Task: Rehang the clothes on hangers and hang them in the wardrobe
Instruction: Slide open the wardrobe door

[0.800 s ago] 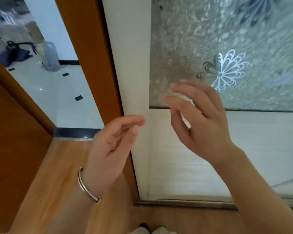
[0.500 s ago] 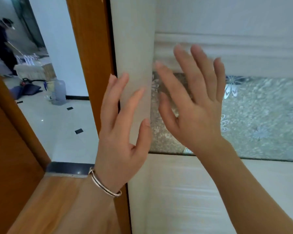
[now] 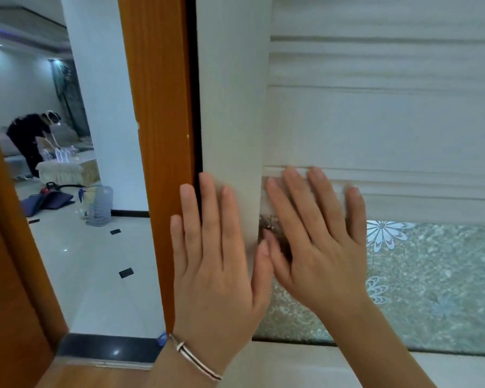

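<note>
The left hand (image 3: 213, 264) and right hand (image 3: 317, 253) are pressing flat, fingers (image 3: 207, 208) straight, slightly apart and holding nothing, against the apparently shut wardrobe door (image 3: 375, 121), so with no clothes or hangers showing, all the rehanging is seemingly waiting.

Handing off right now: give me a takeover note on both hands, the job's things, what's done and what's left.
Left hand: open, fingers straight, flat against the white edge of the wardrobe door, beside the wooden door frame.
Right hand: open, flat over the door's frosted glass panel.
No clothes or hangers in view; wardrobe interior hidden.
Done: nothing visible.
Left: probably slide the door open, then hang the clothes.
</note>
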A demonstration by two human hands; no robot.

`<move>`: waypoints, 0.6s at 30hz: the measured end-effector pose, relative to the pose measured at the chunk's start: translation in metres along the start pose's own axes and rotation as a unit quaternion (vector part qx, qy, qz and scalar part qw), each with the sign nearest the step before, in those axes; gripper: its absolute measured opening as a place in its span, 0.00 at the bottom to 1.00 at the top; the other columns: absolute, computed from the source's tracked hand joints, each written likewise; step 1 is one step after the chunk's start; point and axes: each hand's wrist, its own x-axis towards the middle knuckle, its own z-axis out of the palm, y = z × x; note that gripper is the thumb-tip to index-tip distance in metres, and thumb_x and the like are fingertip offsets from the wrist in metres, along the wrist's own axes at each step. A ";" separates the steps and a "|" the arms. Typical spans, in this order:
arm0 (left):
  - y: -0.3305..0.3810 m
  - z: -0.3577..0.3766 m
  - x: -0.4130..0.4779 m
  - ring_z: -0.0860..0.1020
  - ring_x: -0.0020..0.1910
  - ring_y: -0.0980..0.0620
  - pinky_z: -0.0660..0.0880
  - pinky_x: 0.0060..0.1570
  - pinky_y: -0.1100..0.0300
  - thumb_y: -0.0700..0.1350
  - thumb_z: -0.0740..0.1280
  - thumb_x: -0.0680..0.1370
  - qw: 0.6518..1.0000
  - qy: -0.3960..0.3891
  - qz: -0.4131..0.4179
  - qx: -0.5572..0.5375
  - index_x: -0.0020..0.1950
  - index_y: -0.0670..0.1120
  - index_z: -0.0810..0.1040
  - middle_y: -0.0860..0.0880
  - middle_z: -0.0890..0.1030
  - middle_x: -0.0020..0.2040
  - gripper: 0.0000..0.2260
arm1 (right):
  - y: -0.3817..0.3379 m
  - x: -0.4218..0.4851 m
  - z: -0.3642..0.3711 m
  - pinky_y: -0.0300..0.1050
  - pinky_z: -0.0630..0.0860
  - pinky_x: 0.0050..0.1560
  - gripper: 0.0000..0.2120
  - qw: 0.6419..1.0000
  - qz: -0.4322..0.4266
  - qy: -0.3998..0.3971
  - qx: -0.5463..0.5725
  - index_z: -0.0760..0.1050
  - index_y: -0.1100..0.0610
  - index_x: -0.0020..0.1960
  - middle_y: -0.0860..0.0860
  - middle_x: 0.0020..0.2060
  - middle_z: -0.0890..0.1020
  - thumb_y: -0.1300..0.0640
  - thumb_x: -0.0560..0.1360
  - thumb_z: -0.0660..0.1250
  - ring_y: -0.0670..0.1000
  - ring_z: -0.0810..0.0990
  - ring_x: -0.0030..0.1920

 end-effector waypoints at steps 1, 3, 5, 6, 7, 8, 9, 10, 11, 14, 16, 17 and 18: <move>0.001 0.001 0.000 0.40 0.75 0.49 0.39 0.75 0.55 0.53 0.53 0.78 1.000 0.001 0.002 0.006 0.74 0.38 0.51 0.44 0.51 0.74 0.30 | 0.001 0.000 0.000 0.52 0.49 0.74 0.26 1.000 -0.002 0.002 -0.006 0.60 0.53 0.73 0.47 0.70 0.64 0.47 0.77 0.56 0.50 0.59 0.73; 0.001 0.003 0.000 0.40 0.75 0.47 0.39 0.75 0.53 0.52 0.54 0.77 1.000 0.001 0.007 0.019 0.74 0.37 0.52 0.43 0.52 0.74 0.30 | 0.003 -0.001 0.000 0.52 0.51 0.74 0.26 1.000 -0.005 0.004 -0.017 0.60 0.52 0.73 0.47 0.70 0.64 0.47 0.77 0.56 0.50 0.59 0.73; 0.001 0.005 -0.001 0.40 0.75 0.45 0.38 0.75 0.52 0.52 0.55 0.77 1.000 0.001 0.014 0.016 0.74 0.37 0.52 0.44 0.51 0.74 0.30 | 0.007 -0.003 0.001 0.52 0.50 0.74 0.26 1.000 -0.007 0.008 -0.029 0.60 0.52 0.73 0.47 0.70 0.64 0.46 0.76 0.56 0.49 0.57 0.75; 0.002 0.005 -0.001 0.39 0.75 0.45 0.38 0.75 0.52 0.52 0.54 0.77 1.000 0.000 0.020 0.011 0.74 0.38 0.52 0.44 0.51 0.74 0.30 | 0.008 -0.004 0.002 0.52 0.50 0.74 0.27 0.999 -0.007 0.010 -0.035 0.60 0.52 0.73 0.47 0.70 0.64 0.46 0.76 0.56 0.48 0.55 0.76; 0.003 0.006 -0.002 0.39 0.75 0.45 0.39 0.75 0.52 0.52 0.54 0.77 1.000 -0.003 0.029 0.003 0.74 0.38 0.52 0.45 0.50 0.74 0.30 | 0.011 -0.005 0.001 0.52 0.49 0.74 0.27 0.999 -0.007 0.011 -0.040 0.60 0.51 0.73 0.47 0.70 0.64 0.46 0.76 0.56 0.46 0.54 0.76; 0.005 0.007 -0.002 0.39 0.75 0.46 0.39 0.75 0.53 0.51 0.54 0.78 0.999 -0.006 0.039 -0.009 0.75 0.39 0.51 0.45 0.50 0.74 0.29 | 0.015 -0.006 0.001 0.52 0.49 0.75 0.27 0.999 -0.008 0.012 -0.044 0.60 0.51 0.73 0.47 0.70 0.64 0.46 0.76 0.56 0.46 0.53 0.76; 0.007 0.009 -0.002 0.38 0.75 0.47 0.38 0.75 0.54 0.51 0.53 0.78 0.998 -0.012 0.050 -0.026 0.75 0.40 0.50 0.45 0.49 0.75 0.29 | 0.019 -0.007 0.000 0.52 0.48 0.75 0.27 0.999 -0.009 0.012 -0.048 0.60 0.52 0.73 0.47 0.70 0.64 0.46 0.76 0.55 0.46 0.52 0.76; 0.010 0.010 -0.001 0.37 0.75 0.48 0.38 0.75 0.55 0.51 0.53 0.78 0.997 -0.020 0.059 -0.050 0.75 0.42 0.48 0.44 0.48 0.75 0.29 | 0.023 -0.008 -0.001 0.52 0.48 0.75 0.27 0.999 -0.010 0.012 -0.052 0.59 0.52 0.73 0.48 0.70 0.64 0.46 0.76 0.55 0.46 0.52 0.76; 0.014 0.012 -0.001 0.37 0.75 0.49 0.38 0.75 0.56 0.51 0.53 0.78 0.994 -0.026 0.066 -0.081 0.75 0.43 0.46 0.42 0.48 0.75 0.29 | 0.028 -0.009 -0.002 0.52 0.48 0.75 0.27 0.998 -0.009 0.011 -0.056 0.59 0.52 0.73 0.48 0.70 0.64 0.46 0.76 0.55 0.46 0.52 0.76; 0.026 0.018 0.002 0.39 0.76 0.52 0.43 0.75 0.60 0.47 0.58 0.77 0.970 -0.037 0.078 -0.229 0.74 0.44 0.45 0.40 0.47 0.74 0.31 | 0.045 -0.014 -0.007 0.52 0.47 0.75 0.27 0.998 -0.010 0.012 -0.066 0.57 0.52 0.74 0.48 0.70 0.65 0.46 0.77 0.54 0.46 0.52 0.76; 0.033 0.024 0.002 0.43 0.76 0.56 0.47 0.75 0.65 0.44 0.61 0.76 0.936 -0.036 0.074 -0.342 0.73 0.43 0.48 0.45 0.49 0.75 0.30 | 0.060 -0.018 -0.011 0.52 0.48 0.75 0.28 0.997 -0.014 0.012 -0.069 0.55 0.51 0.75 0.49 0.70 0.65 0.46 0.76 0.54 0.46 0.52 0.76; 0.037 0.028 0.002 0.46 0.76 0.58 0.49 0.74 0.67 0.43 0.61 0.75 0.917 -0.036 0.067 -0.390 0.73 0.43 0.48 0.51 0.49 0.76 0.30 | 0.067 -0.021 -0.013 0.52 0.48 0.75 0.29 0.997 -0.016 0.010 -0.069 0.54 0.50 0.75 0.49 0.70 0.65 0.47 0.76 0.54 0.46 0.52 0.76; 0.042 0.033 0.002 0.47 0.76 0.60 0.50 0.73 0.68 0.42 0.61 0.75 0.900 -0.037 0.059 -0.430 0.72 0.45 0.48 0.58 0.48 0.75 0.30 | 0.075 -0.023 -0.016 0.52 0.48 0.75 0.29 0.998 -0.016 0.009 -0.068 0.53 0.50 0.76 0.49 0.71 0.64 0.47 0.76 0.54 0.47 0.52 0.76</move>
